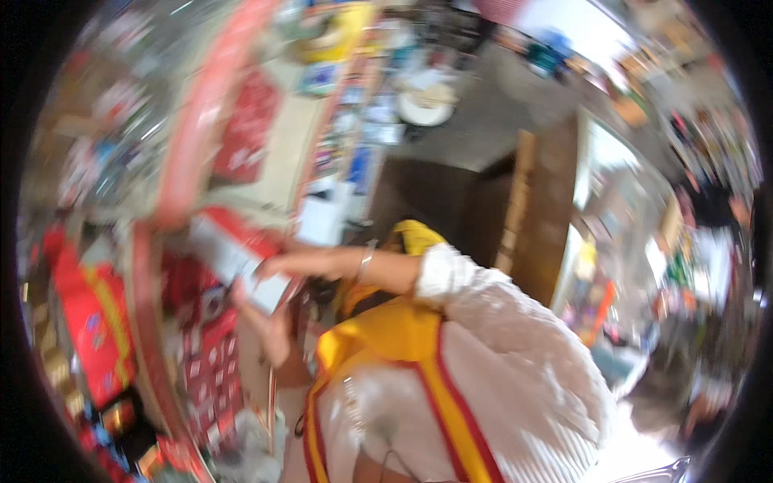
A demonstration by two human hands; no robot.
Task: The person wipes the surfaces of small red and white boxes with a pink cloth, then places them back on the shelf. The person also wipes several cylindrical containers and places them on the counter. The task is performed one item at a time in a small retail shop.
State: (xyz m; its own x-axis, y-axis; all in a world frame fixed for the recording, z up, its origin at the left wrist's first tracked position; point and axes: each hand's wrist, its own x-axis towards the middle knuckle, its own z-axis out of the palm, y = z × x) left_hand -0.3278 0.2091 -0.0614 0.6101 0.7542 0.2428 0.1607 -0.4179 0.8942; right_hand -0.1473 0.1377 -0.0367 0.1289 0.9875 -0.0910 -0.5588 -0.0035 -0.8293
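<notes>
A long white-and-red box, blurred by motion, lies tilted between my hands beside the counter. My right hand reaches across from the white sleeve, a bangle on the wrist, and its fingers are on the near end of the box. From below, my left hand supports the same end, thumb and fingers around its edge. The far end of the box reaches the corner of the pink-red counter edging. Blur hides the exact finger contact.
A red patterned packet lies on the pale counter. Below my left hand are red patterned boxes and a clear plastic bag. A brown wooden cabinet stands to the right. A white round stool or tub stands farther off.
</notes>
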